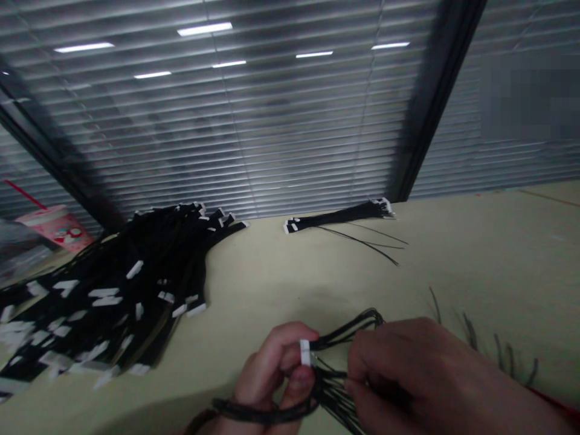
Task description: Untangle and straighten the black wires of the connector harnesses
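Observation:
Near the bottom middle, my left hand (267, 374) pinches a small white connector (305, 353) between thumb and finger. Several thin black wires (338, 335) run out of its right side, and a loop of black wires passes across my left wrist. My right hand (399, 368) is closed just right of the connector, its fingertips together at the wires (335, 383). Exactly which wire it grips is hidden. Loose wire ends (471, 332) stick out behind my right hand.
A big pile of black cables with white connectors (149, 260) covers the table's left side. A smaller bundle of similar cables (339, 214) lies at the back edge, by the blinds (272, 121). A pink cup with a red straw (58, 226) stands far left.

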{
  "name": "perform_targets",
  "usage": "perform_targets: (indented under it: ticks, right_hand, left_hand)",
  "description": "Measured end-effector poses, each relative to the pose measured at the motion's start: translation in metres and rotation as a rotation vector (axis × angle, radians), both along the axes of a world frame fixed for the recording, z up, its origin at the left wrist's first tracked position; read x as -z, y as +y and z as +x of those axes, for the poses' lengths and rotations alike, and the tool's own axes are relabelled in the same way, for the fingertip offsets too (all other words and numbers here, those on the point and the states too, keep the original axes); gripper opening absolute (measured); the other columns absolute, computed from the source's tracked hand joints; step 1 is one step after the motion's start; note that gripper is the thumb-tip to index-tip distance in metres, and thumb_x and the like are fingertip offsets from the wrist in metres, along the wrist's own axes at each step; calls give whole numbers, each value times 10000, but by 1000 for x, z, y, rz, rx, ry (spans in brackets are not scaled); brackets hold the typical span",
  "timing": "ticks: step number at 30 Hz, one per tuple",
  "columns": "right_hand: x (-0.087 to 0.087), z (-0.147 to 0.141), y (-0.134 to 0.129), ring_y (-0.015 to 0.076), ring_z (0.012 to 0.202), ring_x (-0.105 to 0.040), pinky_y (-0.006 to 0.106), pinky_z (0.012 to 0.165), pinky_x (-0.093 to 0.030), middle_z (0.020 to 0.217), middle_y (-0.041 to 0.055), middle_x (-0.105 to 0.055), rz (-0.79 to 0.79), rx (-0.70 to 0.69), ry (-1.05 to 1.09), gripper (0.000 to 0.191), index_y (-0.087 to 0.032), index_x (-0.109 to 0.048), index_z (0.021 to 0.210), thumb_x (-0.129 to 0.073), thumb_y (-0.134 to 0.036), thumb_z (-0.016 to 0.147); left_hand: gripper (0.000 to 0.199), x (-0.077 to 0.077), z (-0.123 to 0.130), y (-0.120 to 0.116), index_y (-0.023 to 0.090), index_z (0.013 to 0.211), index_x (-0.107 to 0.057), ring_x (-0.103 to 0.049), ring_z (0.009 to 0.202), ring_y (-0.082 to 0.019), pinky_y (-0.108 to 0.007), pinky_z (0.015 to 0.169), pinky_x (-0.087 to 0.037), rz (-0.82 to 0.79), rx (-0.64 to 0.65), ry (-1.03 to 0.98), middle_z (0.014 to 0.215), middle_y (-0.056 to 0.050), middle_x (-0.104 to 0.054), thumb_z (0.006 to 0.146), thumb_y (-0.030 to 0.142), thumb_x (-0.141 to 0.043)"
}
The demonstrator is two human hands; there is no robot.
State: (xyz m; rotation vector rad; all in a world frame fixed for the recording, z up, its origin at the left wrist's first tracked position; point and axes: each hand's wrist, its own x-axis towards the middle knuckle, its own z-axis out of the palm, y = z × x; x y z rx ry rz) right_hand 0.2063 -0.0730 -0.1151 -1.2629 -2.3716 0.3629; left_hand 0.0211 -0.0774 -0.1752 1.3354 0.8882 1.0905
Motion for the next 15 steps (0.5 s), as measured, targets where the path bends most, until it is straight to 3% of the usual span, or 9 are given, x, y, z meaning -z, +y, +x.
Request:
perform_targets:
  ticks: [15]
  right_hand:
    - [-6, 0, 1, 73, 492, -493, 205, 460, -297, 572, -60, -565, -94, 1, 61, 160, -207, -549, 625, -520, -71, 703]
  left_hand:
    - [250, 3, 0, -1, 247, 1077, -549, -426, 575, -85, -193, 501, -312, 110, 19, 14, 677, 4, -567, 915, 422, -471]
